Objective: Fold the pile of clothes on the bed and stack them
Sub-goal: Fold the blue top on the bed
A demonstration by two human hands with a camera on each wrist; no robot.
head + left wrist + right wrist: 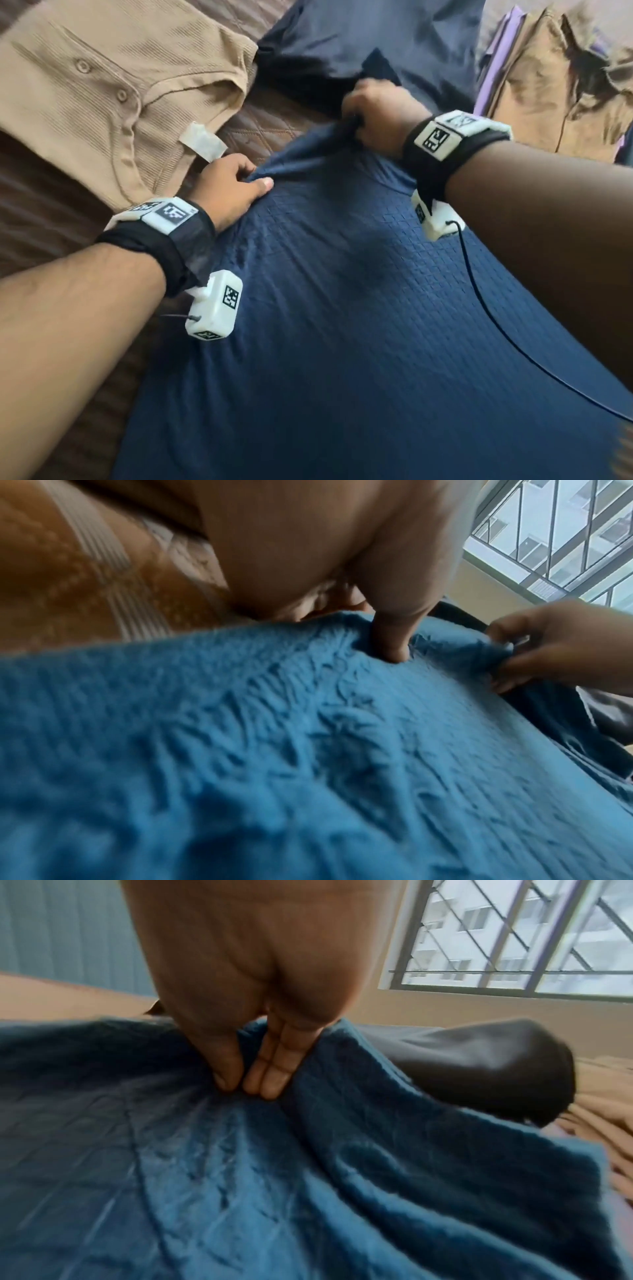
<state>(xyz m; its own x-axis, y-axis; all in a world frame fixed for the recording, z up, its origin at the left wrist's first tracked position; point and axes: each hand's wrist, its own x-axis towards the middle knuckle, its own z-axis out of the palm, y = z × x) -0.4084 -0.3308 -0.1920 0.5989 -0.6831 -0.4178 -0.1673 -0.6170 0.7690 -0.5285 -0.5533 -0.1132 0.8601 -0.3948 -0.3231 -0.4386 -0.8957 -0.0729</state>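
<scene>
Two hands gripped the far edge of a blue textured garment (pixel 359 308) spread over the brown quilted bedspread (pixel 267 126). Left hand (pixel 227 186): fingers curled under the garment's far left corner, thumb pressed on top, as the left wrist view confirmed with the thumb (pixel 390 639) sunk into the fabric. Right hand (pixel 376 114): closed around a bunched fold farther along the same edge; in the right wrist view the thumb and two fingers (pixel 270 1077) met on gathered cloth, and the fabric rose into a ridge at that point. The garment's body lay mostly flat, reaching toward the near edge of the head view. A tan ribbed button shirt (pixel 102 92) lay just left of the garment with its white neck label (pixel 202 140) near the left hand. A dark navy garment (pixel 376 41) lay beyond the right hand. A heap of tan and purple clothes (pixel 561 78) sat at the far right. A barred window (pixel 514 934) showed in both wrist views.
</scene>
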